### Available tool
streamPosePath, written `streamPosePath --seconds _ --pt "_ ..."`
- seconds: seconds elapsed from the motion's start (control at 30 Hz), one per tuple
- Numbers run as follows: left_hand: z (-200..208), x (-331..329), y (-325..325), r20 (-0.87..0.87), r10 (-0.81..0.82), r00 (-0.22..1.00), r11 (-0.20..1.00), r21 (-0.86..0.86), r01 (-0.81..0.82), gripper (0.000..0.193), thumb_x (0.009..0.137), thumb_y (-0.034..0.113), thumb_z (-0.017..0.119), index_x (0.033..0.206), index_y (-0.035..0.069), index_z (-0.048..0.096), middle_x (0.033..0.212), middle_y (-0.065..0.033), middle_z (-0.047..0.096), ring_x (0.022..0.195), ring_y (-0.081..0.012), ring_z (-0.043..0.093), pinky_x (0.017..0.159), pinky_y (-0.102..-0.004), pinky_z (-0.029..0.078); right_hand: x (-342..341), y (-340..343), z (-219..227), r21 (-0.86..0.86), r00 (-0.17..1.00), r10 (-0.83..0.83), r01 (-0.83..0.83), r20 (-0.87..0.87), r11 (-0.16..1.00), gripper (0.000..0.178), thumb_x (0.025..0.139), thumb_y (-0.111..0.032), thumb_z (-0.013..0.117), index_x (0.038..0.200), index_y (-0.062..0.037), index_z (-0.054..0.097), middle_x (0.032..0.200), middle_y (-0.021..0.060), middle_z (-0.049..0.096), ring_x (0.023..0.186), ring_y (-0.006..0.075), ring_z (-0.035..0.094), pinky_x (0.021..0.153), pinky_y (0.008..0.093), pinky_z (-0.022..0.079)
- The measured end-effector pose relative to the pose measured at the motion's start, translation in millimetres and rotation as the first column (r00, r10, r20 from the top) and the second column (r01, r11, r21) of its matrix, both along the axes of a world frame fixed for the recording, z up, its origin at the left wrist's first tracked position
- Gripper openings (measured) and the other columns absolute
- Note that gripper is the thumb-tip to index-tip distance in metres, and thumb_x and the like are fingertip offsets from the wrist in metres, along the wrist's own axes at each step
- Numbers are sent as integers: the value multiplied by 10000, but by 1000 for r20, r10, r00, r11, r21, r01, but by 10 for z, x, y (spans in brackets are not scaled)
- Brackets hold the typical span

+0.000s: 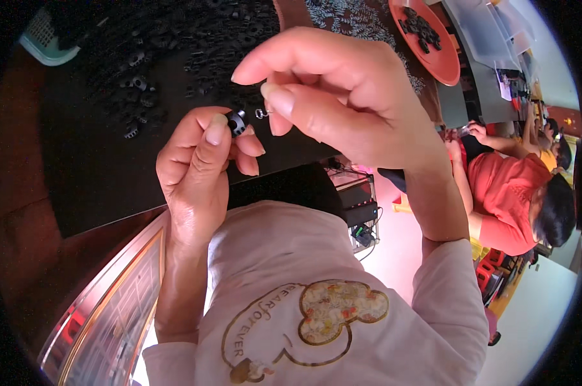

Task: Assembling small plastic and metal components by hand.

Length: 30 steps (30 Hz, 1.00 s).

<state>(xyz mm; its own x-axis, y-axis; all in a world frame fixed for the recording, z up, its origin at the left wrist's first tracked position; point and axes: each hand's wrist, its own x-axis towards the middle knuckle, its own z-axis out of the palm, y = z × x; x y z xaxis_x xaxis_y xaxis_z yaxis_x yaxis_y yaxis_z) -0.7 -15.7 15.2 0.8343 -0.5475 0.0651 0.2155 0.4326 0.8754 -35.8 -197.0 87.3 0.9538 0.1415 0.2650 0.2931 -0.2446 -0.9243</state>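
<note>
Black part (238, 123) pinched in my left grip (198, 161) — my right grip (349, 103) pinches the spring (261, 114), just off its two o'clock.

Bright light lifts the right hand (349, 103); left of the left hand (198, 157), the dark surface (104, 186) sinks into dimness. Below the right hand, the floor (397, 248) glares pinkish white. Straight edges bow toward the blackened rim.
</note>
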Motion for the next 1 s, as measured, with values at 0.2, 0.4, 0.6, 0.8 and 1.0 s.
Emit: streamPosePath --seconds 0.2,0.4,0.6,0.8,1.0 --pt "34 24 87 -45 -50 998 998 -34 49 286 987 234 467 1069 -27 551 801 -103 625 665 -130 563 602 -252 466 73 124 -71 -5 998 66 -66 11 998 128 880 17 461 978 47 537 635 85 601 556 129 624 483 252 460" --pt "83 29 169 -102 -78 992 993 -97 68 298 991 241 453 1094 -25 537 810 -110 627 688 -144 585 603 -257 470 61 289 -26 54 998 3 -6 68 999 127 884 16 456 981 53 528 626 91 588 539 142 620 485 263 477" --pt "24 15 165 -113 -84 990 993 -97 73 303 990 242 449 1100 -28 534 822 -117 631 701 -152 591 608 -267 470 24 324 -95 55 999 -33 35 -26 998 136 884 22 459 1005 55 513 641 89 578 550 140 623 501 268 490" --pt "-31 21 139 -146 -91 985 991 -105 76 312 986 247 449 1092 -33 538 821 -111 626 706 -154 588 612 -262 464 10 308 -223 97 998 -51 55 -39 994 154 887 20 456 1035 36 497 650 100 584 552 156 635 513 275 502" --pt "-39 25 109 -89 -101 991 992 -91 92 312 993 259 431 1004 -25 557 798 -96 603 685 -141 557 613 -255 451 10 306 -229 -6 1000 -15 15 18 1000 181 916 -41 517 1079 26 472 634 89 567 552 155 638 498 280 492"
